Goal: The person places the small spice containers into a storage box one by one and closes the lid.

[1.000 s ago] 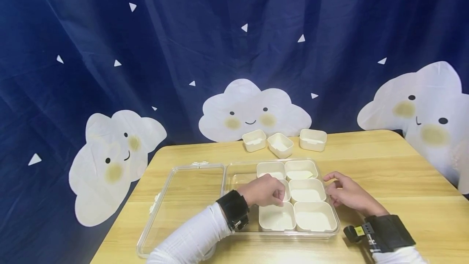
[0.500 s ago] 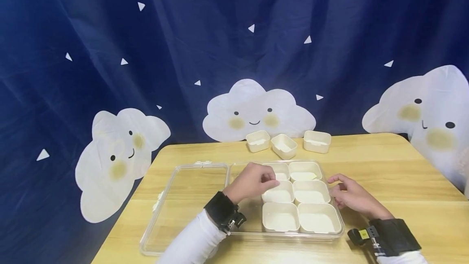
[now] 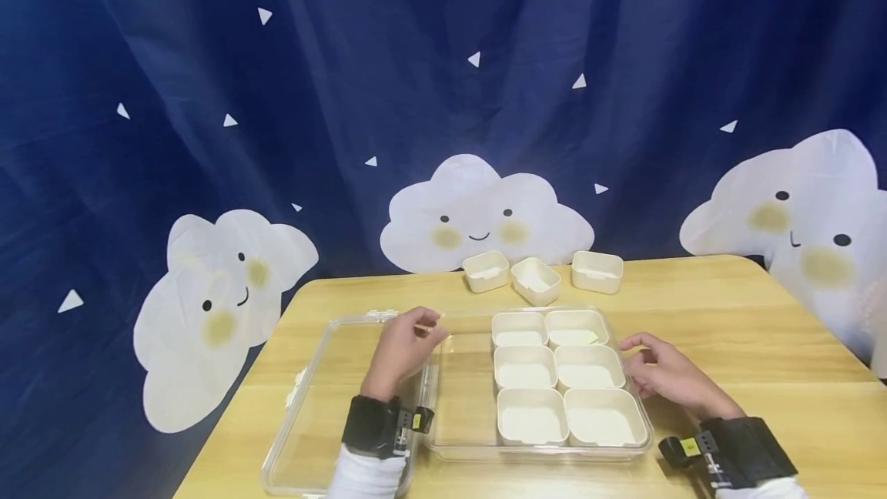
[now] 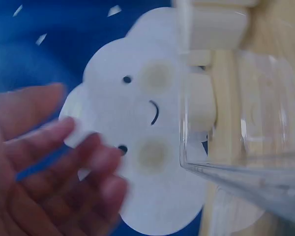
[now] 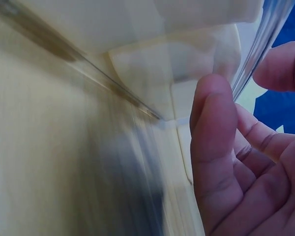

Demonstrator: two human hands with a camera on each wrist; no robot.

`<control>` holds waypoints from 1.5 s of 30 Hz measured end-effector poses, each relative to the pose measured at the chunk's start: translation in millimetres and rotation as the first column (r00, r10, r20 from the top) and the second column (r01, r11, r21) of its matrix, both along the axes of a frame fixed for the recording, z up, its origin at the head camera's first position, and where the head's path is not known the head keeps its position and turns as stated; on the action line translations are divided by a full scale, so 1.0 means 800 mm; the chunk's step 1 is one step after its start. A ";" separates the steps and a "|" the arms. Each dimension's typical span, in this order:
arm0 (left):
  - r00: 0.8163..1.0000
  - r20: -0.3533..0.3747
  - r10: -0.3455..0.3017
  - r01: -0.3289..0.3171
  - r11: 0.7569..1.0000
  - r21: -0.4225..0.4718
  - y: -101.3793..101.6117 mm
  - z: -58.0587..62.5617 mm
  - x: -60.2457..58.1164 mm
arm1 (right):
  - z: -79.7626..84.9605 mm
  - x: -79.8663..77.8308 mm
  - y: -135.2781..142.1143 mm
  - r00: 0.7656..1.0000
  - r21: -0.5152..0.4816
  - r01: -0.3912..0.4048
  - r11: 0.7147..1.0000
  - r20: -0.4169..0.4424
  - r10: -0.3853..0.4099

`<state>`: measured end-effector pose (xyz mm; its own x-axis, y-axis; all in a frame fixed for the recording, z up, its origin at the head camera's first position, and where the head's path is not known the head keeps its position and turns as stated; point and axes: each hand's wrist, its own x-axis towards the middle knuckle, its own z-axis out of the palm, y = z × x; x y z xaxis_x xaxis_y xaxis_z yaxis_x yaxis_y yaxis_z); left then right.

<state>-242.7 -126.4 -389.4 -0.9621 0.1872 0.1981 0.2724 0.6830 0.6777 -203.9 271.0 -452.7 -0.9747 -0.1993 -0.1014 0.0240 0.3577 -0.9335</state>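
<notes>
A clear plastic box lies on the table with its clear lid folded out to the left. Several cream cups fill the box's right part; a small pale yellow piece sits in the back right cup. My left hand hovers near the hinge side between lid and box, fingers loosely bent. In the left wrist view that hand is blurred, with nothing visible in its grasp. At the box's right wall is my right hand; its thumb lies close along the clear wall, contact unclear.
Three more cream cups stand outside the box near the table's back edge. A dark blue curtain with cloud prints hangs behind the wooden table.
My left hand has risen from over the cups and moved left, out to the lid's hinge side. The right hand stays beside the box's right wall.
</notes>
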 end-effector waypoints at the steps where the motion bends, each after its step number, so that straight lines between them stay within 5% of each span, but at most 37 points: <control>1: 1.000 0.030 -0.004 0.005 1.000 -0.018 -0.006 -0.002 0.000 | -0.001 0.000 0.000 1.000 -0.006 -0.002 1.000 -0.005 0.002; 7: 0.985 0.147 -0.092 0.097 0.995 -0.024 -0.029 -0.008 0.005 | -0.005 0.005 -0.002 1.000 -0.025 -0.024 0.999 -0.019 0.023; 16: 0.958 0.259 -0.124 0.121 0.992 0.025 -0.054 -0.018 0.019 | -0.003 0.002 -0.015 0.999 -0.011 -0.040 0.999 -0.035 0.040; 22: 0.958 0.271 -0.093 0.099 0.995 -0.008 -0.064 -0.014 0.019 | 0.004 -0.009 -0.028 0.994 0.003 -0.042 0.999 -0.101 0.042; 31: 0.947 0.316 -0.062 0.073 0.997 -0.022 -0.066 -0.017 0.011 | 0.010 -0.026 -0.031 0.978 -0.007 0.113 0.994 -0.177 -0.113; 45: 0.926 0.350 -0.145 0.139 0.989 0.043 -0.043 -0.034 -0.007 | 0.030 -0.056 0.008 0.939 0.127 0.301 0.945 -0.212 -0.271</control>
<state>-248.1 -161.0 -416.8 -0.9343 0.3265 -0.1431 0.1084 0.6425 0.7586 -249.0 277.3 -428.4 -0.9921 0.0943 0.0829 -0.0245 0.5026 -0.8641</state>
